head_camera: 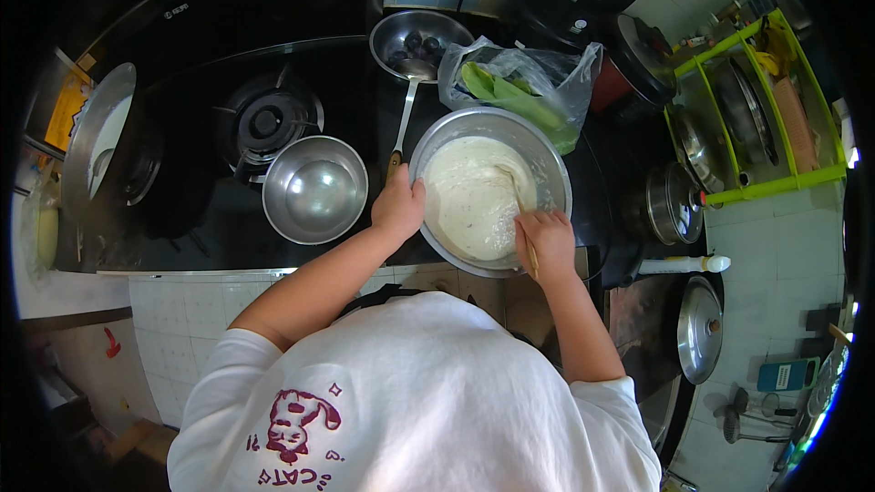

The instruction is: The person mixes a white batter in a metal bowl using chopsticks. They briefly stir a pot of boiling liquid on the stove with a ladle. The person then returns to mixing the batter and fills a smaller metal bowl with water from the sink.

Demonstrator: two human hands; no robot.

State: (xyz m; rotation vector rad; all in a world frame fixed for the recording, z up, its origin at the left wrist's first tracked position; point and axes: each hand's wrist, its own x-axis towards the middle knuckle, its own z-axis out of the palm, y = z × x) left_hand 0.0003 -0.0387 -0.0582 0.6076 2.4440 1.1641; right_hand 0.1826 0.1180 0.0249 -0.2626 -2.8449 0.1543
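Note:
A large metal bowl holding pale, thick batter stands before me at the counter's front. My left hand grips its left rim, thumb over the edge. In my right hand, at the bowl's lower right, are what look like wooden chopsticks, their far ends in the batter. Just above my left hand is the brown handle end of a metal ladle; its head lies at a smaller metal bowl with several dark round items. Left of my left hand sits a metal saucepan.
Behind the large bowl lies a plastic bag with green leaves. A gas burner and a tilted-looking wok with whitish contents are leftward. To the right stand a lidded pot, a green rack and a metal lid.

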